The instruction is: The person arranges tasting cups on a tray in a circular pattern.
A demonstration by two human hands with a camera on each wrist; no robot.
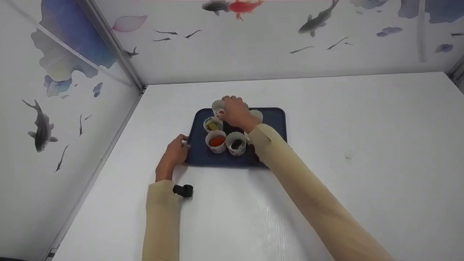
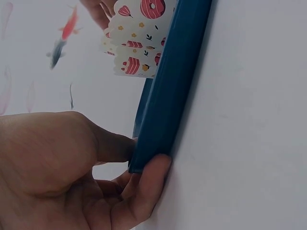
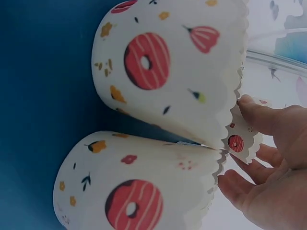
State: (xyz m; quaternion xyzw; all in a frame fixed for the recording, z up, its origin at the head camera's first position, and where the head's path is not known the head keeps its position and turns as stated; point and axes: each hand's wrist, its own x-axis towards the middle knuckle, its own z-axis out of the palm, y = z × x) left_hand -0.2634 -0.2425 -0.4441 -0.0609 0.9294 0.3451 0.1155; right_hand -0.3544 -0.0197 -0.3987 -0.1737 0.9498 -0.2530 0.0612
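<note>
My left hand [image 1: 177, 150] grips the left edge of a dark blue tray [image 1: 195, 154]; in the left wrist view the thumb lies over the rim [image 2: 160, 110] and fingers are under it. Above the tray's back part, my right hand [image 1: 236, 111] holds a white printed paper baking cup [image 1: 218, 106] by its side, with thumb and fingers at its scalloped wall [image 3: 243, 139]. On the tray nearby stand a cup with orange-red contents [image 1: 217, 148], a cup with something dark inside [image 1: 236, 150] and a cup with yellow-green pieces [image 1: 213, 125].
Another paper cup [image 1: 257, 114] shows behind the right wrist, and the right sleeve [image 1: 290, 163] covers part of the tray. The white table [image 1: 362, 127] meets a fish-patterned wall [image 1: 253, 54] behind and another panel [image 1: 72, 119] at left. A small black device [image 1: 183, 191] sits at the left cuff.
</note>
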